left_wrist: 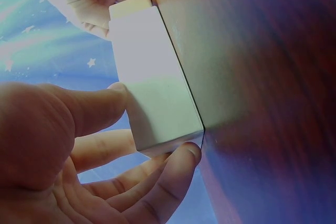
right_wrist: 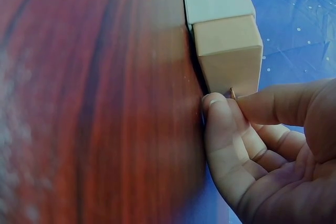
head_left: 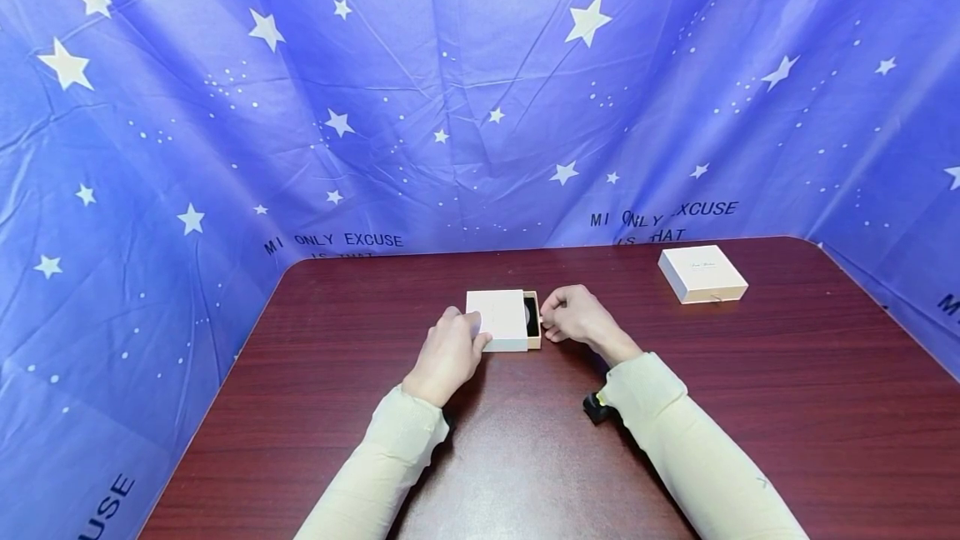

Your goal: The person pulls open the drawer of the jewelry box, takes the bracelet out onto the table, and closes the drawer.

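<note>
A white box sleeve (head_left: 504,320) lies on the table, its tan drawer (head_left: 533,343) slid partway out on the right, showing a black interior with part of a round item inside. My left hand (head_left: 448,350) grips the sleeve's left end; in the left wrist view its thumb and fingers are round the sleeve (left_wrist: 152,72). My right hand (head_left: 581,319) is at the drawer's right end. In the right wrist view, the thumb and forefinger of my right hand (right_wrist: 262,145) pinch a small pull tab (right_wrist: 233,94) on the drawer front (right_wrist: 231,66).
A second closed white box (head_left: 703,267) with a small tab sits at the back right of the dark red wooden table (head_left: 337,298). A blue curtain (head_left: 450,90) with white stars hangs behind the table and at both sides. A black device (head_left: 596,408) is at my right wrist.
</note>
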{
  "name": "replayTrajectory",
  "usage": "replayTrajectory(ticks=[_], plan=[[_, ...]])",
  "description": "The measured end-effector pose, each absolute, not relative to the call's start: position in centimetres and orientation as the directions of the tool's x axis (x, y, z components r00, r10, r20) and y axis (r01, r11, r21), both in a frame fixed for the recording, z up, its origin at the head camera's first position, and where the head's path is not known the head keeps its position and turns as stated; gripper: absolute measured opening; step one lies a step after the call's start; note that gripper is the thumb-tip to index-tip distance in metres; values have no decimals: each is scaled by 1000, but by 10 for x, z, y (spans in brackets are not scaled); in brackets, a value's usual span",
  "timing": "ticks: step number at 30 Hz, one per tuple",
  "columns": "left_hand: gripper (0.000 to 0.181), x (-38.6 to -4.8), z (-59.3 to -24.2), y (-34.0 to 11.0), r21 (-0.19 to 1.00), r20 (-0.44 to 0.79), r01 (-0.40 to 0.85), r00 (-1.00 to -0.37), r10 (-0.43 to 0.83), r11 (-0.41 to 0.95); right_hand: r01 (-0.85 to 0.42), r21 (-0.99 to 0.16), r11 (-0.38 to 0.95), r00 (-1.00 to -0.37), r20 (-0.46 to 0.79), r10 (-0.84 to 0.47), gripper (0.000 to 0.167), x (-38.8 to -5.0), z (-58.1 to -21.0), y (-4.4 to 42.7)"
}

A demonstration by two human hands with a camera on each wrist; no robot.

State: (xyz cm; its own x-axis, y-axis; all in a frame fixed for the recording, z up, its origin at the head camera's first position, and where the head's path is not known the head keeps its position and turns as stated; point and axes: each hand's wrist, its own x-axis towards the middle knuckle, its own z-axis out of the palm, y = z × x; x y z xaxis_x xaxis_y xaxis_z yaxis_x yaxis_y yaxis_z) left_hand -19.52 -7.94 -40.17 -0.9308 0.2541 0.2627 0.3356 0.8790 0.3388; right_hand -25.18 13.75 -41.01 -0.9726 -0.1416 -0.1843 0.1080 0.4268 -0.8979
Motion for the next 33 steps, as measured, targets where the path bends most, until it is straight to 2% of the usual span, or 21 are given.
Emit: replayTrajectory(ticks=[33], plan=[[15, -194, -399, -79, 345, 253, 334, -933, 256, 877, 110, -894, 434, -971, -190, -145, 12, -252, -410, 139]])
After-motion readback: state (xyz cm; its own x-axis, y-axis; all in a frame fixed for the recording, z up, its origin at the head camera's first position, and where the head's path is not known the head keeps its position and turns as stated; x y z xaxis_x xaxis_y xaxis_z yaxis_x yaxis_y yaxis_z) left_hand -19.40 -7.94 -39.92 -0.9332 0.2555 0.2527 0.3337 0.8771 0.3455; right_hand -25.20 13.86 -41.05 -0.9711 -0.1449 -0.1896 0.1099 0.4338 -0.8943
